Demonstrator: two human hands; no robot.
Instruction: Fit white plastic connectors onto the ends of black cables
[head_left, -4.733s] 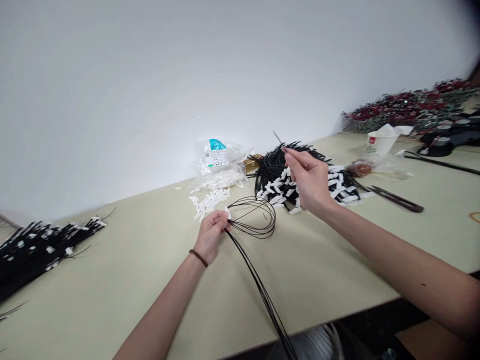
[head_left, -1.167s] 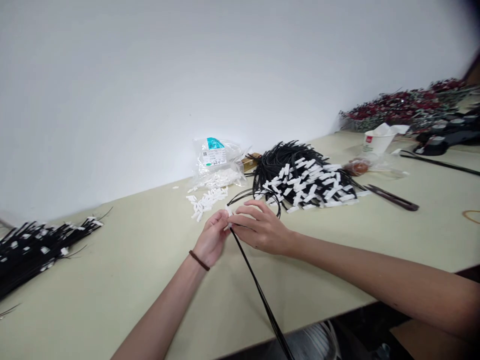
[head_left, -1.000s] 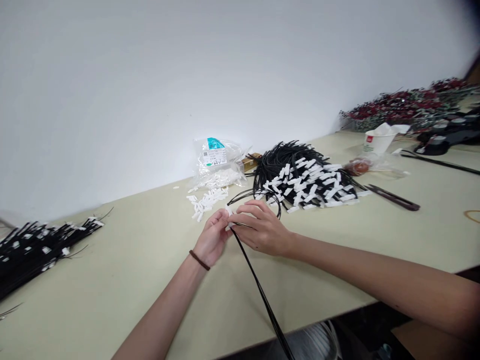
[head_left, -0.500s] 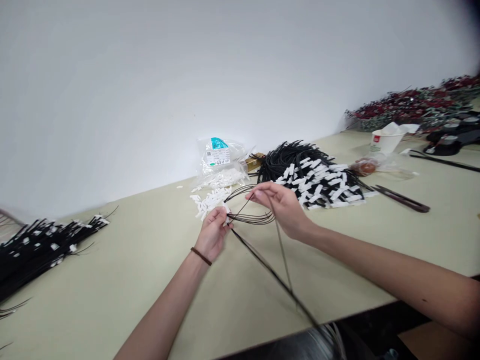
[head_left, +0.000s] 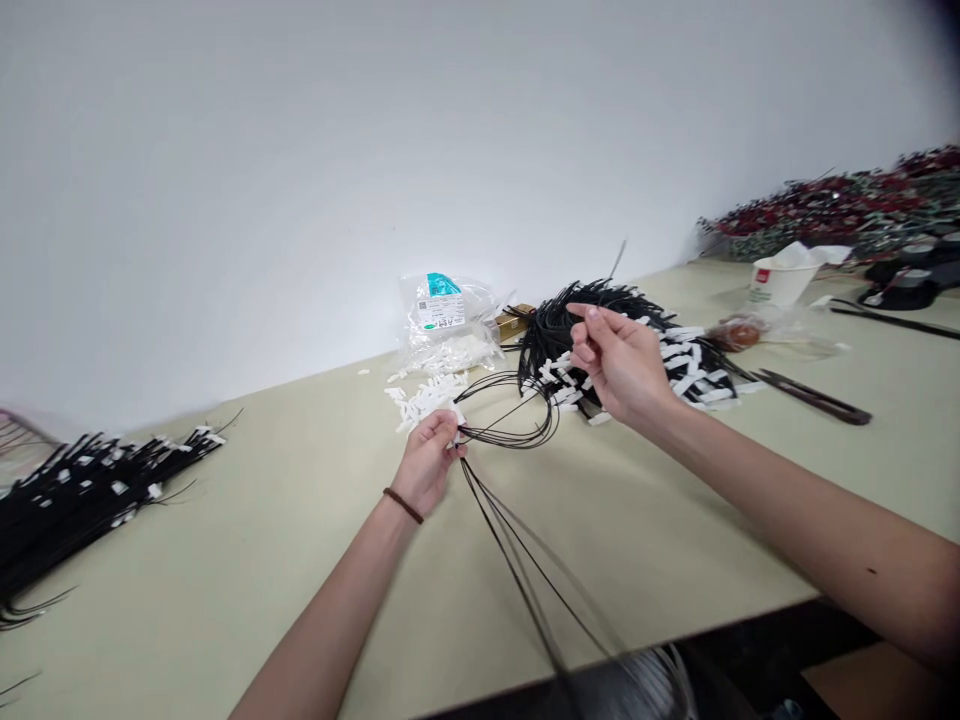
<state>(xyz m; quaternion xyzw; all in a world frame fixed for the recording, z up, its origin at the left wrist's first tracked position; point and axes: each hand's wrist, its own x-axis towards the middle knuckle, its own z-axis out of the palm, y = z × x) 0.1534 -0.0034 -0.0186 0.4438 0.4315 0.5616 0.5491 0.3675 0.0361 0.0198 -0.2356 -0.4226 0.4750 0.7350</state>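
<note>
My left hand (head_left: 427, 462) is closed on a small white clip and on the gathered black wires (head_left: 510, 415), which loop to its right and trail down over the table's near edge. My right hand (head_left: 619, 362) is raised over the big pile of black wires with white tags (head_left: 675, 365). Its thumb and forefinger pinch the end of one thin wire drawn up from the loop. Loose white clips (head_left: 424, 396) lie just beyond my left hand, in front of a clear bag of more clips (head_left: 448, 322).
Another bundle of tagged black wires (head_left: 82, 490) lies at the far left. Black scissors (head_left: 814, 395), a white paper cup (head_left: 776, 285), a crumpled clear wrapper (head_left: 754, 330) and a heap of red and green stems (head_left: 832, 205) sit at the right, on the pale table (head_left: 225, 560).
My right hand left my left hand, pulled one wire end out of the loop and rose up and to the right over the pile. My left hand kept its grip.
</note>
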